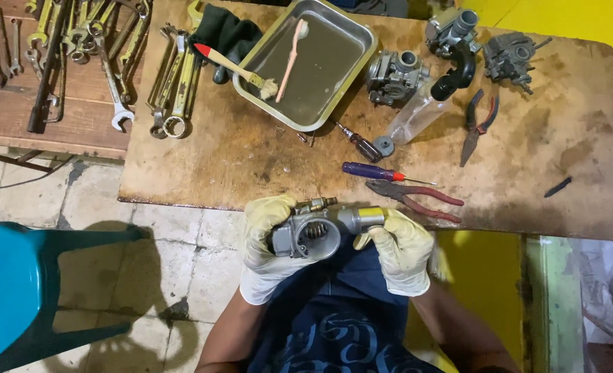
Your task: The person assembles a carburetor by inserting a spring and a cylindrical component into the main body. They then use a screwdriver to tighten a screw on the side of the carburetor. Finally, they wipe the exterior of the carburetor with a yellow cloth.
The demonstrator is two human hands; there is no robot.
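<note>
— What's in the metal tray (362, 52)?

— A shallow pool of murky liquid, with a pink toothbrush (291, 52) lying in it lengthwise and a red-tipped paintbrush (232, 65) propped over the left rim, bristles down in the liquid. Just beside the tray on the right lies a clear plastic bottle (417, 116) on its side; I can't tell whether anything is in it.

— And the hands?

— Both wear pale gloves. The left hand (265, 238) is wrapped around a grey carburetor (311, 231), thumb across its body. The right hand (400, 250) is closed around a short metal tube (362, 219) that meets the carburetor's right side. The carburetor is held over the person's lap, just off the near edge of the table.

— The table itself?

— A worn, stained wooden board (251, 159). On it: three more carburetors (396, 76) near the far edge, black-handled pliers (478, 124), red-handled pliers (417, 199), a purple-handled screwdriver (375, 172), a smaller dark-handled one (358, 143), a dark cloth (225, 34) and a row of wrenches (175, 86) at the left.

— Around it?

— More wrenches on a slatted wooden bench (79, 131) at the left, a cracked tiled floor (168, 242), a teal plastic stool (16, 283) and a yellow wall (555, 17) beyond.
</note>
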